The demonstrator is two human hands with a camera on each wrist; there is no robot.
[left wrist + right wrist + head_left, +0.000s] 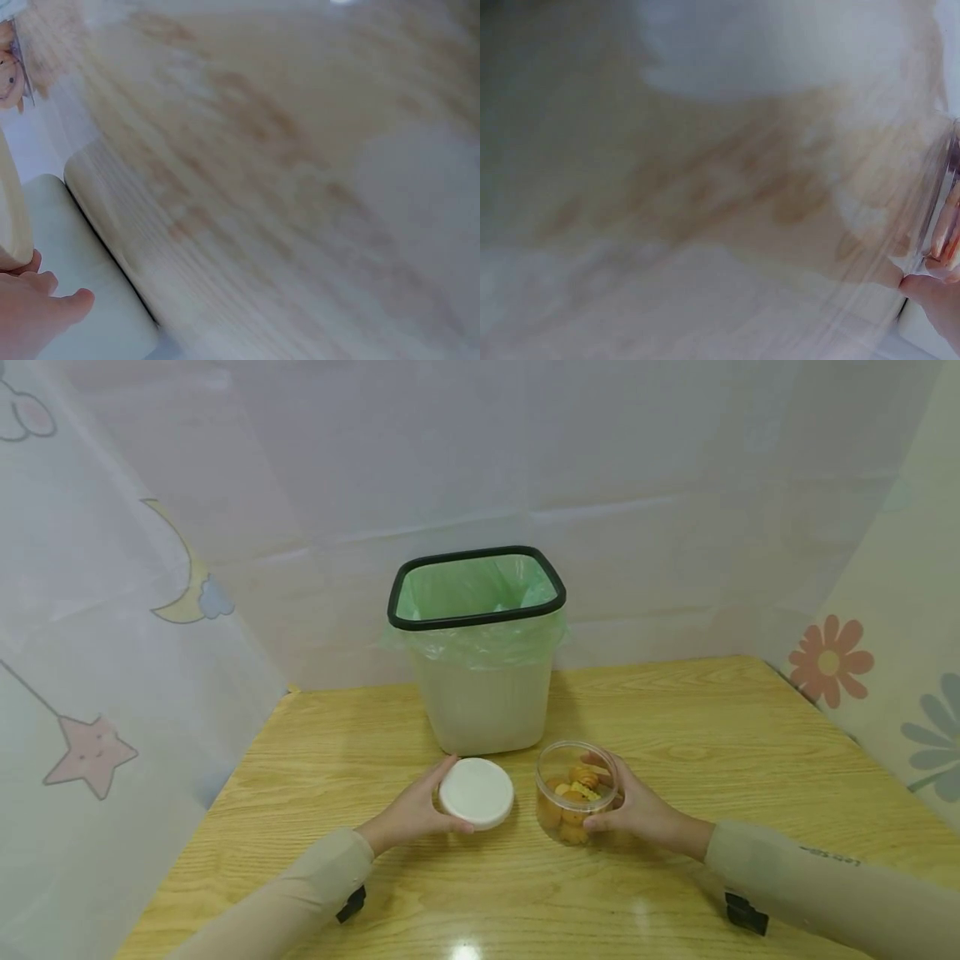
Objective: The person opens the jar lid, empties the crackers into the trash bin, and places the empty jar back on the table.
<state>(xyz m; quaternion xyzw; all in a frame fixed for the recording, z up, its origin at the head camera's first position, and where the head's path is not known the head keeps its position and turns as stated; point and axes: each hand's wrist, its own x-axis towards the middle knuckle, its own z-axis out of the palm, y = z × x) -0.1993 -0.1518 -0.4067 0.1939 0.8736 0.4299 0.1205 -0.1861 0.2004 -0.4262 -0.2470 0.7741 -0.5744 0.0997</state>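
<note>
With thumb and fingers spread around its rim, my left hand (414, 810) holds a round white lid (477, 793). The lid's pale edge (11, 214) also shows at the side of the left wrist view. To its right, my right hand (637, 806) grips a clear round jar (550, 814) from the right side. The jar's top is uncovered, and several small brown and yellow biscuit-like pieces (576, 795) lie inside. Whether lid and jar touch the table cannot be told. Only a sliver of the jar (934, 217) and a thumb appear in the right wrist view.
Behind both hands stands a white bin (487, 702) with a black rim and a green liner bag (450, 589). The wood-grain table (337, 735) runs back to a pale curtain (337, 485) with printed shapes.
</note>
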